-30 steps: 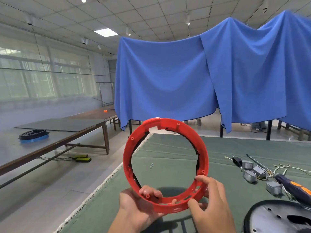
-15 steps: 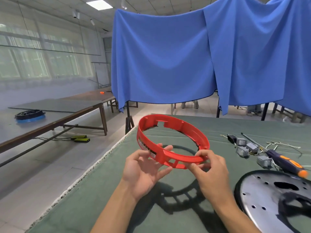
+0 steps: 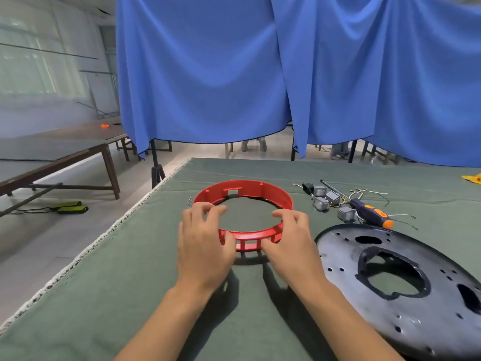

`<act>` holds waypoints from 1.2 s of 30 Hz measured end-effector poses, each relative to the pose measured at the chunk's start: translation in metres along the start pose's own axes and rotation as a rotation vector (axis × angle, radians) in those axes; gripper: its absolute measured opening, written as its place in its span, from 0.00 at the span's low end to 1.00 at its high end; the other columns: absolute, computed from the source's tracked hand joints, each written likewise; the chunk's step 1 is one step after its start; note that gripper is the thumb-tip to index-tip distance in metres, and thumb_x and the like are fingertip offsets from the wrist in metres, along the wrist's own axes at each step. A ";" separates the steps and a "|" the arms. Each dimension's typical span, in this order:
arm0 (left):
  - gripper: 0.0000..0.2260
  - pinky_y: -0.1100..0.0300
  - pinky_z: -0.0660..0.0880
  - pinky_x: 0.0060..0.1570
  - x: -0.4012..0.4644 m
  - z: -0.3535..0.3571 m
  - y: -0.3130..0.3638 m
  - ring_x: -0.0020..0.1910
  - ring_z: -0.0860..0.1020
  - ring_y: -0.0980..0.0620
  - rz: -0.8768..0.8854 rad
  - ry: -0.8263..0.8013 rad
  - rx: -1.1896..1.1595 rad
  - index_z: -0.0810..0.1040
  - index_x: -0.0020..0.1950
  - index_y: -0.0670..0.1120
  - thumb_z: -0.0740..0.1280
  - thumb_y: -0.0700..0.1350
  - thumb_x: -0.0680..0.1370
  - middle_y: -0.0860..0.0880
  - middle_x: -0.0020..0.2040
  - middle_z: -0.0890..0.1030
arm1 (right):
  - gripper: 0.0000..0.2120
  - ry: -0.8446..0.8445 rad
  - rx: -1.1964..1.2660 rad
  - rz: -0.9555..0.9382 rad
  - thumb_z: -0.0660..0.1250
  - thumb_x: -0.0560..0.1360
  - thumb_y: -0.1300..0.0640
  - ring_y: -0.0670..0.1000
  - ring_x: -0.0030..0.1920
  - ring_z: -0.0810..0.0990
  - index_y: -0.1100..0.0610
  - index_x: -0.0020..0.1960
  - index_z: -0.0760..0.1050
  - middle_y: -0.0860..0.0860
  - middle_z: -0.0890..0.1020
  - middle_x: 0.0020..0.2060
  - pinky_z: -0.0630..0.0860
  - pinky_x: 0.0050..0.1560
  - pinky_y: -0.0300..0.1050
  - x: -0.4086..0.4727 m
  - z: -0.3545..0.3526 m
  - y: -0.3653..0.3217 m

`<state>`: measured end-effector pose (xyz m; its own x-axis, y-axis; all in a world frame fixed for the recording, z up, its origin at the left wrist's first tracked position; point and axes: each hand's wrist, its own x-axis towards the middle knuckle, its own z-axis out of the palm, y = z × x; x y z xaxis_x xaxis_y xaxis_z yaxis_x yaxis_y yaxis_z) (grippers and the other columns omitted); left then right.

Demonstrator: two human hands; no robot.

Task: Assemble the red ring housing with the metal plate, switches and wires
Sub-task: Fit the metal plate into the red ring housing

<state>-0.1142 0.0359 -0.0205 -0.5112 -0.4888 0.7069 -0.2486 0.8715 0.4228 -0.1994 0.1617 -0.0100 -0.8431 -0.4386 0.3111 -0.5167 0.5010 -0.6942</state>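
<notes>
1. Gripping the ring [image 3: 260, 190] at its near rim, the left hand [image 3: 205, 243] and right hand [image 3: 289, 243] curl fingers over it.
2. Ring lies flat on the cloth [image 3: 130, 282].
3. Plate [image 3: 406, 290] sits right; switches [image 3: 321, 203] and screwdriver [image 3: 372, 213] beyond.

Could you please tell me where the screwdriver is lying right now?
In the head view, the screwdriver lies on the green table cover at the right, among the grey switches and wires, just beyond the metal plate.
</notes>
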 end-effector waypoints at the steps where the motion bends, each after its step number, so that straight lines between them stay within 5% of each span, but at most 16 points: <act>1: 0.17 0.52 0.71 0.51 -0.003 0.003 0.007 0.53 0.72 0.47 0.057 -0.059 0.009 0.79 0.57 0.45 0.71 0.40 0.68 0.47 0.52 0.76 | 0.21 0.008 0.006 -0.023 0.66 0.72 0.56 0.50 0.49 0.77 0.48 0.63 0.67 0.47 0.66 0.59 0.74 0.49 0.46 -0.005 -0.004 -0.002; 7: 0.09 0.52 0.68 0.52 -0.010 0.008 0.024 0.51 0.75 0.44 0.194 -0.240 0.042 0.81 0.51 0.45 0.70 0.43 0.72 0.47 0.47 0.80 | 0.10 0.090 -0.214 -0.111 0.63 0.74 0.50 0.50 0.56 0.71 0.50 0.54 0.73 0.46 0.76 0.52 0.68 0.47 0.46 -0.027 -0.049 -0.004; 14: 0.10 0.50 0.67 0.52 -0.016 0.002 0.028 0.51 0.75 0.42 0.186 -0.260 0.055 0.81 0.52 0.43 0.71 0.40 0.72 0.45 0.48 0.81 | 0.36 -0.084 -0.621 0.183 0.62 0.68 0.31 0.58 0.62 0.72 0.55 0.65 0.62 0.55 0.74 0.61 0.70 0.51 0.50 -0.049 -0.087 0.025; 17: 0.09 0.50 0.68 0.52 -0.016 0.003 0.030 0.51 0.75 0.42 0.174 -0.262 0.067 0.81 0.52 0.43 0.71 0.41 0.72 0.45 0.49 0.81 | 0.43 -0.155 -0.604 0.219 0.62 0.65 0.27 0.58 0.60 0.74 0.54 0.68 0.59 0.55 0.76 0.59 0.70 0.49 0.50 -0.058 -0.088 0.039; 23: 0.10 0.50 0.68 0.53 -0.017 0.004 0.033 0.51 0.75 0.44 0.153 -0.281 0.084 0.80 0.52 0.43 0.70 0.41 0.72 0.46 0.49 0.81 | 0.33 -0.102 -0.512 0.109 0.64 0.63 0.33 0.58 0.54 0.76 0.50 0.61 0.63 0.52 0.77 0.54 0.68 0.47 0.48 -0.058 -0.094 0.044; 29: 0.05 0.51 0.68 0.53 -0.009 0.013 0.039 0.50 0.76 0.46 0.117 -0.261 0.033 0.81 0.48 0.45 0.69 0.41 0.73 0.48 0.47 0.81 | 0.32 0.176 -0.402 -0.173 0.63 0.60 0.31 0.53 0.45 0.72 0.46 0.59 0.64 0.47 0.75 0.46 0.66 0.47 0.47 -0.031 -0.113 0.029; 32: 0.05 0.51 0.74 0.52 0.011 0.018 0.058 0.49 0.79 0.48 -0.142 -0.264 -0.502 0.82 0.45 0.46 0.67 0.46 0.76 0.50 0.45 0.83 | 0.33 0.131 -0.433 -0.371 0.64 0.62 0.35 0.49 0.52 0.74 0.46 0.64 0.65 0.45 0.76 0.50 0.62 0.57 0.45 -0.016 -0.115 0.027; 36: 0.14 0.49 0.79 0.45 0.034 0.025 0.080 0.46 0.83 0.45 -0.585 -0.389 -1.309 0.78 0.55 0.46 0.66 0.53 0.75 0.44 0.49 0.84 | 0.35 0.028 -0.526 -0.526 0.64 0.62 0.38 0.49 0.62 0.71 0.45 0.68 0.66 0.44 0.74 0.57 0.54 0.70 0.45 -0.008 -0.105 0.041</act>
<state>-0.1724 0.0902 0.0234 -0.8373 -0.5235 0.1580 0.2995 -0.1972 0.9335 -0.2293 0.2644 0.0275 -0.4649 -0.7033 0.5378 -0.8501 0.5244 -0.0491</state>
